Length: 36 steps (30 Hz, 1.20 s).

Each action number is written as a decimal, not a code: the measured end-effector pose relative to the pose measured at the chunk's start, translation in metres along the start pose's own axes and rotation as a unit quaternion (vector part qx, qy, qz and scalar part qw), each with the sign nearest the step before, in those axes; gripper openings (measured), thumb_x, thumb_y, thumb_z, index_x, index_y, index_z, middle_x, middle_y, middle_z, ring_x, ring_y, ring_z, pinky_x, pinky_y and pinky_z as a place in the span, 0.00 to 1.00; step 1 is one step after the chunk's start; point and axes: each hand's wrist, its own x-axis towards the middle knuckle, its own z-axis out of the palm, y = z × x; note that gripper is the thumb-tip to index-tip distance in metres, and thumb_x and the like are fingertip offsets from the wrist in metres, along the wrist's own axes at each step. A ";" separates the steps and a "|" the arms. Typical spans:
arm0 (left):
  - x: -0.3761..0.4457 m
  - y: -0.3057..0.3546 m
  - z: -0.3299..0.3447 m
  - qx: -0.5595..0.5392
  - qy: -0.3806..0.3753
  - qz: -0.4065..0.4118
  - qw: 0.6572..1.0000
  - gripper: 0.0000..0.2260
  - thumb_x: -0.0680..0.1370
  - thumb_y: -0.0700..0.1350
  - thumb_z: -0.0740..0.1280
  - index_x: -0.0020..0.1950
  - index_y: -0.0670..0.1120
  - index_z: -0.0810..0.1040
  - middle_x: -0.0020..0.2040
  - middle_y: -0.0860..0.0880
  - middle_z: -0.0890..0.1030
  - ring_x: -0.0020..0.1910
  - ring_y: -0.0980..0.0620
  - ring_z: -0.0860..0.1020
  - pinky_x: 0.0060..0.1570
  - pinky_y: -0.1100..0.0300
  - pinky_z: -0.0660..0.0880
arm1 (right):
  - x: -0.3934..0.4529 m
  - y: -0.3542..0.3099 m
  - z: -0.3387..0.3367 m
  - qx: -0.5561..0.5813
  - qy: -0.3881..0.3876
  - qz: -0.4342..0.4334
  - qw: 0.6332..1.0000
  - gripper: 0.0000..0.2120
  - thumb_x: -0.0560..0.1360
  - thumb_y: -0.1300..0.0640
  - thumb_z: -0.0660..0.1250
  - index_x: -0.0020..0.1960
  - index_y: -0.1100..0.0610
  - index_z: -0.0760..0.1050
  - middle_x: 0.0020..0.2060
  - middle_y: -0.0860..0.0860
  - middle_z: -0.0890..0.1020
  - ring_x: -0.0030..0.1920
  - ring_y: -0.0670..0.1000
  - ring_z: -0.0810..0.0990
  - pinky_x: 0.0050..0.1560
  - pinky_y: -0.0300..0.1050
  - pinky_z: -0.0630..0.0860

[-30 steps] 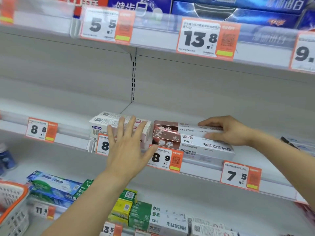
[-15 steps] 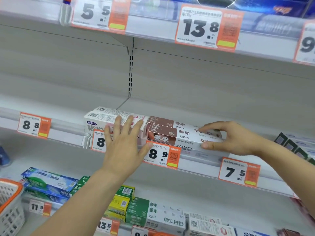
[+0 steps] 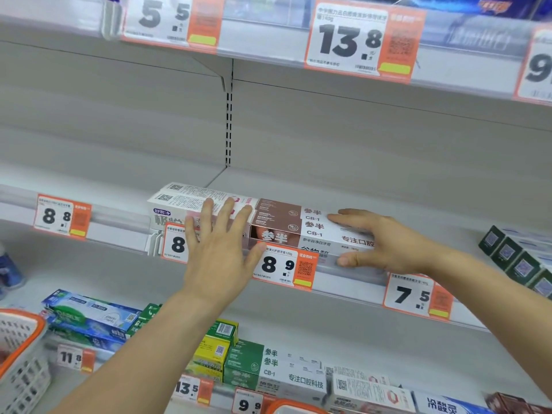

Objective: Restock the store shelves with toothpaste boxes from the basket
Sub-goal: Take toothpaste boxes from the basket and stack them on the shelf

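Shelf (image 3: 418,210) first: I'm mid-tidy, brown-white toothpaste boxes (image 3: 301,227) sit at its front edge beside the white boxes (image 3: 182,201). Left hand (image 3: 221,252) flat, fingers spread on the white ones; right hand (image 3: 385,243) pinches the brown stack's end. Next I'd square them, then reach for the basket (image 3: 21,351).

Single head-worn wide-angle view, facing forward and slightly down at a grey metal store shelf (image 3: 343,180), close enough for both bare forearms to reach it. Straight lines bowed toward the edges by the lens. Middle tier at centre frame; upper tier's orange-and-white price tags (image 3: 363,40) cut off at 12 o'clock; lower tier of coloured cartons at 6 o'clock. White plastic basket with orange rim (image 3: 21,348) cropped at 8 o'clock. No second view to overlap with.
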 end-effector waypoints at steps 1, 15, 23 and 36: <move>0.000 0.001 0.000 -0.001 0.000 -0.003 1.000 0.30 0.81 0.62 0.59 0.80 0.54 0.59 0.82 0.50 0.55 0.81 0.44 0.43 0.77 0.39 0.40 | 0.000 0.001 0.000 0.003 0.003 -0.003 1.000 0.40 0.69 0.38 0.74 0.76 0.36 0.61 0.78 0.43 0.61 0.76 0.48 0.63 0.76 0.45 0.60; 0.000 0.000 -0.001 -0.034 0.024 0.022 0.999 0.31 0.78 0.60 0.67 0.78 0.54 0.62 0.80 0.49 0.59 0.81 0.44 0.46 0.77 0.39 0.41 | -0.021 -0.019 0.023 -0.209 0.108 -0.026 0.972 0.32 0.80 0.36 0.53 0.80 0.41 0.47 0.80 0.49 0.56 0.79 0.55 0.55 0.76 0.69 0.49; -0.049 0.051 0.004 -0.188 0.102 0.193 0.958 0.04 0.76 0.41 0.67 0.48 0.42 0.79 0.46 0.49 0.75 0.48 0.51 0.71 0.51 0.58 0.68 | -0.128 -0.049 0.136 0.176 0.293 -0.041 0.939 0.05 0.72 0.65 0.70 0.44 0.56 0.78 0.34 0.44 0.80 0.36 0.44 0.76 0.40 0.31 0.72; -0.244 0.045 0.142 -0.078 -0.598 -0.087 0.793 0.23 0.78 0.47 0.71 0.70 0.44 0.69 0.66 0.47 0.74 0.58 0.49 0.74 0.54 0.61 0.70 | -0.243 0.043 0.332 0.310 -0.120 0.305 0.892 0.06 0.72 0.62 0.75 0.45 0.57 0.78 0.36 0.48 0.81 0.41 0.50 0.82 0.48 0.45 0.80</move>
